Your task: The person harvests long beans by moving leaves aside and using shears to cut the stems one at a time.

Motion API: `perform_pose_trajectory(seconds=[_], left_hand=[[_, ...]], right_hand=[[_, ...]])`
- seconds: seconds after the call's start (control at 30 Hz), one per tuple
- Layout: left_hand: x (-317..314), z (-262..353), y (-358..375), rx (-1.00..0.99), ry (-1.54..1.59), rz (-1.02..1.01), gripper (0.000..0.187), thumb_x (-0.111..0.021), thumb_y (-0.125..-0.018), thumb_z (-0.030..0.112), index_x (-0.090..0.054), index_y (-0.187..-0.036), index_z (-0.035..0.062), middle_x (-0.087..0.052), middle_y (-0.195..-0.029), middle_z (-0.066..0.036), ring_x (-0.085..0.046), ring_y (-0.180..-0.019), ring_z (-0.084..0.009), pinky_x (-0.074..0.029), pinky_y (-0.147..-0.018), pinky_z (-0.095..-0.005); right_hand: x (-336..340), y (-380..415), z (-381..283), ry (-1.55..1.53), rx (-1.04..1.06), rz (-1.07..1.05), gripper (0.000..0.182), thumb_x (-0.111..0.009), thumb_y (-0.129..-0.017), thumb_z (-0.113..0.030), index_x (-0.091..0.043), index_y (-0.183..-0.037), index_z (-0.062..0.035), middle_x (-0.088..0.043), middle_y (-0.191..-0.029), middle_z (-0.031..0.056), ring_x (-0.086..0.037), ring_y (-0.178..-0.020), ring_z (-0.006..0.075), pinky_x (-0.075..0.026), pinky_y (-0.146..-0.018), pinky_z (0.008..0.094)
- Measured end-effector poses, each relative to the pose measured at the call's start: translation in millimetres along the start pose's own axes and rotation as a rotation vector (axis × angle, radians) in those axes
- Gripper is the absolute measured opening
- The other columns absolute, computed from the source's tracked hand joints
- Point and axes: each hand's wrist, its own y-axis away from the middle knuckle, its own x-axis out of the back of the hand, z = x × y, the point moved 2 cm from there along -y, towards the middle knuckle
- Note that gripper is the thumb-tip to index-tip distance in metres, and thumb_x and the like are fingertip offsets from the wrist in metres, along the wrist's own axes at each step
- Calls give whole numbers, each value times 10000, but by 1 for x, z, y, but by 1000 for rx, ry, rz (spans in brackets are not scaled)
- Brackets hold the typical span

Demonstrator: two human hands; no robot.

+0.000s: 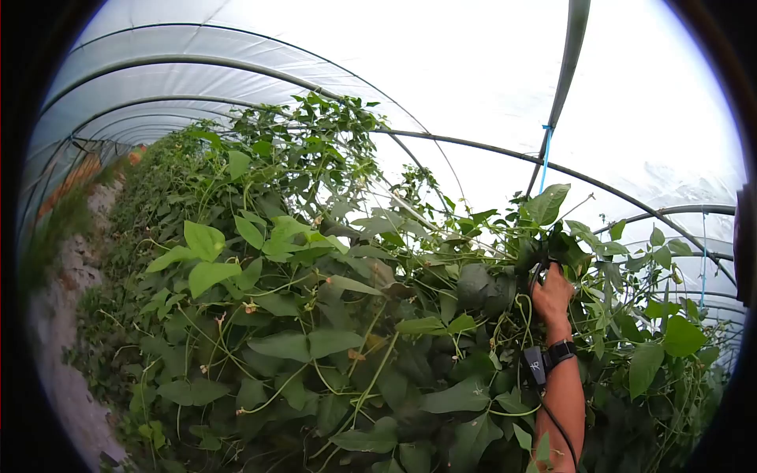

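Observation:
My right hand reaches up into the top of a dense mass of climbing bean-like vines. Its fingers disappear among dark leaves, so what they grip, if anything, is hidden. A broad green leaf stands just above the hand, and thin twining stems hang beside it. Around the wrist is a black strap, with a small dark grey device next to it and a black cable running down the forearm. My left hand does not show.
Curved metal hoops carry translucent plastic sheeting overhead. Blue twine hangs from a pole above the hand. On the left, a pale ground path runs along the row. More vines spread to the right.

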Motion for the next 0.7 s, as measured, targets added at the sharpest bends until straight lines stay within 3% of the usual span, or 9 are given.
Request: perform_pose_trajectory(seconds=[0.1, 0.17, 0.23, 0.3, 0.4, 0.43, 0.57, 0.7], left_hand=[[94, 55, -7, -211, 137, 303, 344, -634, -895, 331, -641, -1089, 46, -681, -833, -90, -619, -639, -285, -503, -570, -403], [206, 103, 30, -470, 600, 426, 315, -682, -851, 295, -687, -1012, 25, -705, -866, -138, -696, -787, -175, -550, -725, -308], [268, 125, 28, -716, 699, 572, 249, -747, -797, 233, -708, -926, 24, -703, -739, -119, -687, -627, -141, -542, -590, -265], [328, 151, 40, -926, 645, 754, 233, -774, -764, 150, -699, -937, 13, -697, -698, -83, -674, -590, -123, -521, -552, -221], [401, 197, 46, -1182, 655, 989, 205, -744, -773, 93, -670, -939, -2, -685, -705, -70, -652, -583, -121, -506, -525, -230], [424, 215, 46, -1260, 652, 1058, 207, -737, -773, 79, -665, -947, -7, -685, -713, -75, -655, -598, -121, -505, -528, -232], [504, 284, 23, -1362, 715, 1319, 246, -694, -776, 53, -641, -1008, -11, -690, -841, -103, -652, -660, -115, -495, -544, -247], [569, 343, 0, -1299, 720, 1394, 233, -647, -827, 70, -638, -1051, 8, -662, -1009, -130, -643, -774, -178, -508, -640, -291]], right_hand=[[-17, -1, 12, -166, 101, -148, 538, -672, -781, -324, -475, -1141, 23, -612, -1034, 267, -587, -937, 454, -429, -841, 516], [-26, 2, 14, -122, 34, -194, 540, -668, -796, -356, -477, -1127, 24, -621, -1009, 267, -600, -903, 453, -447, -817, 505], [-35, 8, 21, -133, 60, -332, 466, -664, -811, -345, -483, -1046, 15, -623, -965, 280, -592, -905, 473, -454, -801, 519], [-38, 16, 23, -250, 46, -319, 471, -663, -816, -356, -487, -1041, 19, -626, -911, 280, -599, -870, 472, -473, -761, 499], [-44, 21, 31, -389, 143, -168, 471, -652, -827, -370, -480, -1033, 17, -620, -852, 278, -592, -850, 478, -478, -696, 503], [-36, 24, 24, -376, 113, -199, 411, -626, -839, -310, -465, -1039, 11, -620, -832, 274, -595, -818, 480, -477, -682, 512], [-27, 30, 17, -229, 62, -176, 335, -612, -800, -154, -458, -1079, -50, -634, -801, 251, -602, -791, 470, -480, -695, 520], [-19, 39, 13, -274, 45, -119, 371, -626, -774, -113, -465, -1103, -53, -640, -859, 245, -604, -835, 458, -466, -725, 525]])
